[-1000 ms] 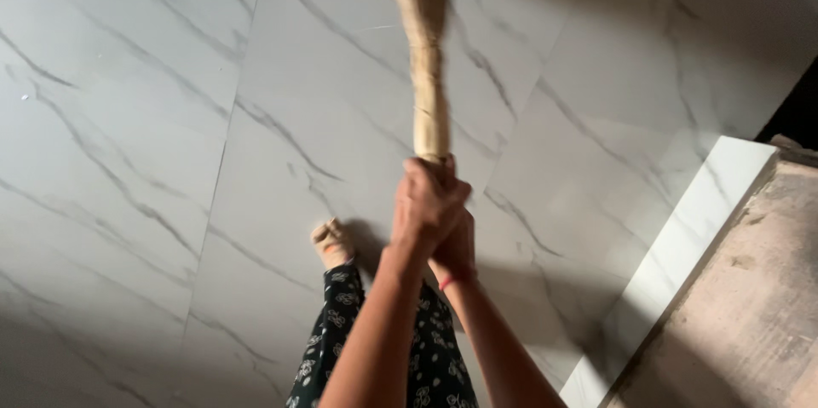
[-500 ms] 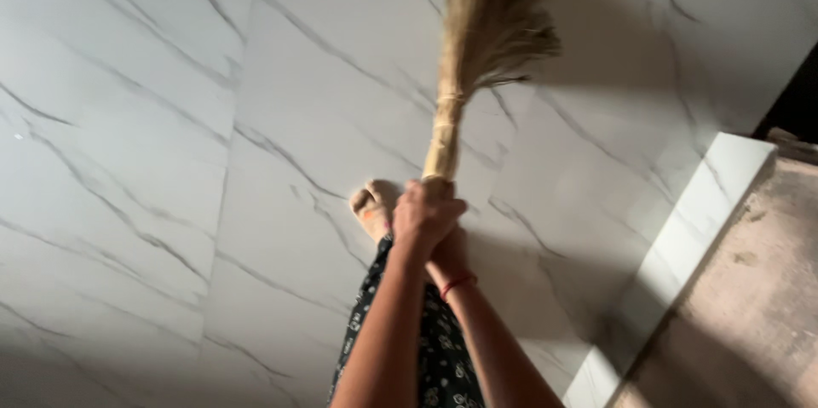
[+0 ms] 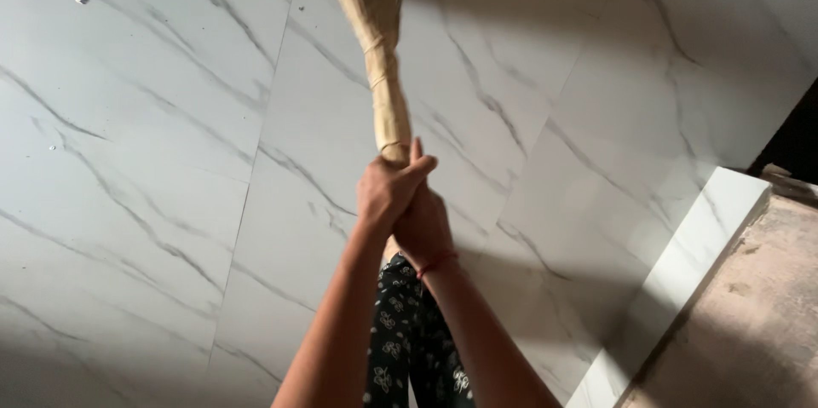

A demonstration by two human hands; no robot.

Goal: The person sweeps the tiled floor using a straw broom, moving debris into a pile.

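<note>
Both my hands grip the bound handle of a straw broom [image 3: 379, 59]. My left hand [image 3: 385, 188] wraps the handle higher up, and my right hand [image 3: 428, 229], with a red thread at the wrist, clasps just below it. The broom points away from me and leans to the left; its bristle head runs out of the top edge of the frame. Under my arms I see my leg in dark trousers with a white pattern [image 3: 409, 340].
The floor is white marble-look tile with grey veins [image 3: 145, 161]. A white raised ledge [image 3: 682, 263] runs along the right, with a rough brown concrete surface [image 3: 750, 323] beyond it. A small speck of debris [image 3: 81, 1] lies at the far left.
The broom has swung from the right to the left, and its bristles have left the frame at the top. My hands rose and shifted left. My foot is no longer visible.
</note>
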